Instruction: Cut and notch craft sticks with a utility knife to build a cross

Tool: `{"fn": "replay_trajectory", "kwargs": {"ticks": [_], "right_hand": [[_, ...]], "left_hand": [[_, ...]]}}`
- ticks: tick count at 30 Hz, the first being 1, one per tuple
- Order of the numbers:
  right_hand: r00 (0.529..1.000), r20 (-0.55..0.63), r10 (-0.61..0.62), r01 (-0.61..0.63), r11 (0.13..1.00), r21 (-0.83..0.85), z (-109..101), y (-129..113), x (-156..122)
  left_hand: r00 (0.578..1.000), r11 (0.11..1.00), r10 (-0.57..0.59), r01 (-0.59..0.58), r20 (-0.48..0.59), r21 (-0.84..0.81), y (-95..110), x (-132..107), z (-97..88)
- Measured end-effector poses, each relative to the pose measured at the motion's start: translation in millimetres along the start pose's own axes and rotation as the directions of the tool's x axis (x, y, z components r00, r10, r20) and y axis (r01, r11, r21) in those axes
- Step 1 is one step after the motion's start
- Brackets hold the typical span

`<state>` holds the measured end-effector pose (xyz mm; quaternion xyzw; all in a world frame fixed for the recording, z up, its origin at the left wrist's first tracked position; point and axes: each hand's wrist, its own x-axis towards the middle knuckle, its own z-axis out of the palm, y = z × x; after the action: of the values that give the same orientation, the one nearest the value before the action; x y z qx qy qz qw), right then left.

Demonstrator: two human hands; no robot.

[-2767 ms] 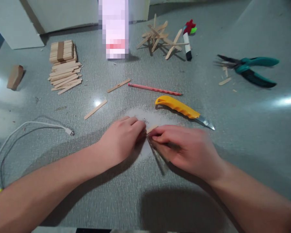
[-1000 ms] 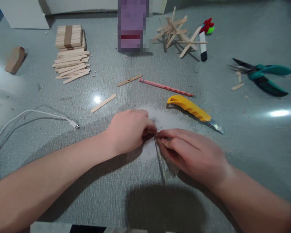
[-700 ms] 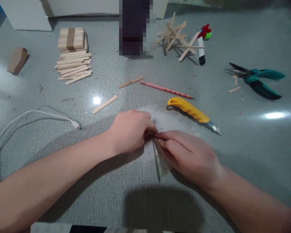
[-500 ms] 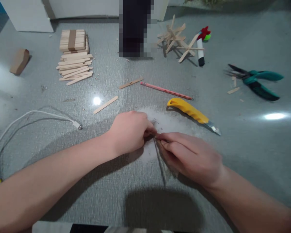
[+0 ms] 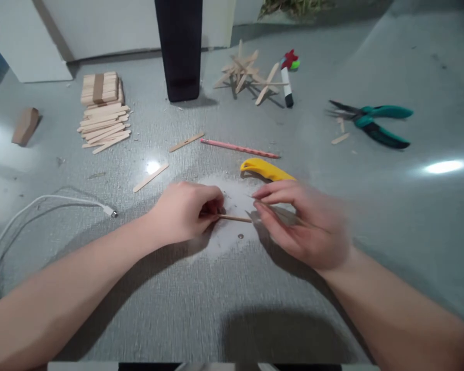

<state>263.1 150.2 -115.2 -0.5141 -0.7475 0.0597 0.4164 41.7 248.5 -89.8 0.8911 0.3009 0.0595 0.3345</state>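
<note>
The blurred right hand (image 5: 305,226), fingers loosely open, hides most of the yellow utility knife (image 5: 265,169), while the left hand (image 5: 185,212) pinches a thin wooden stick (image 5: 235,218) over the grey desk (image 5: 390,216).

Left hand (image 5: 185,211) closed in a pinch, right hand (image 5: 301,224) loosely open.

Grey table (image 5: 371,216) (sticks (image 5: 102,126), pliers (image 5: 371,121))

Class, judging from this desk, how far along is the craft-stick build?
Done: a glued stick assembly stands at the back, and pale dust marks earlier shaping. In hand: the left hand pinches one craft stick; the right hand hovers open at its tip. Left: the stacked sticks and two loose sticks lie unused.
</note>
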Motion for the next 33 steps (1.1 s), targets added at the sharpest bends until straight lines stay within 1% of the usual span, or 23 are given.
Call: {"fn": "replay_trajectory", "kwargs": {"ticks": [4, 8, 11, 14, 18, 23, 25, 27, 30, 33], "right_hand": [[0.999, 0.026, 0.045, -0.046, 0.998, 0.038, 1, -2, 4], [0.996, 0.070, 0.060, -0.064, 0.997, 0.053, 2, -4, 7], [0.993, 0.087, 0.076, -0.082, 0.995, 0.063, 3, -4, 6], [0.990, 0.100, 0.097, -0.104, 0.992, 0.075, 4, -4, 6], [0.988, 0.110, 0.111, -0.121, 0.989, 0.084, 4, -5, 7], [0.987, 0.115, 0.112, -0.123, 0.988, 0.095, 5, -6, 8], [0.987, 0.119, 0.112, -0.124, 0.987, 0.098, 6, -5, 8], [0.985, 0.126, 0.113, -0.126, 0.987, 0.099, 7, -5, 8], [0.984, 0.139, 0.113, -0.127, 0.987, 0.098, 9, -4, 8], [0.982, 0.152, 0.108, -0.124, 0.988, 0.096, 12, -3, 8]], "left_hand": [[0.997, 0.997, 0.070, -0.070, 0.012, -0.024, -2, -1, -5.1], [0.986, 0.986, 0.168, -0.168, 0.021, -0.018, -7, 0, -6.1], [0.976, 0.976, 0.216, -0.214, -0.040, 0.038, -12, 1, -3.2], [0.964, 0.962, 0.249, -0.235, -0.094, 0.139, -19, 2, 1.8], [0.952, 0.928, 0.300, -0.277, -0.059, 0.250, -23, 3, 6.2], [0.950, 0.886, 0.312, -0.296, 0.012, 0.358, -20, 1, 8.8], [0.952, 0.875, 0.302, -0.294, 0.039, 0.384, -19, 0, 10.2], [0.962, 0.877, 0.271, -0.263, 0.038, 0.402, -19, 0, 11.3], [0.983, 0.897, 0.181, -0.153, -0.030, 0.416, -22, 0, 10.8], [0.990, 0.912, 0.093, -0.040, -0.110, 0.409, -25, 1, 7.5]]}}
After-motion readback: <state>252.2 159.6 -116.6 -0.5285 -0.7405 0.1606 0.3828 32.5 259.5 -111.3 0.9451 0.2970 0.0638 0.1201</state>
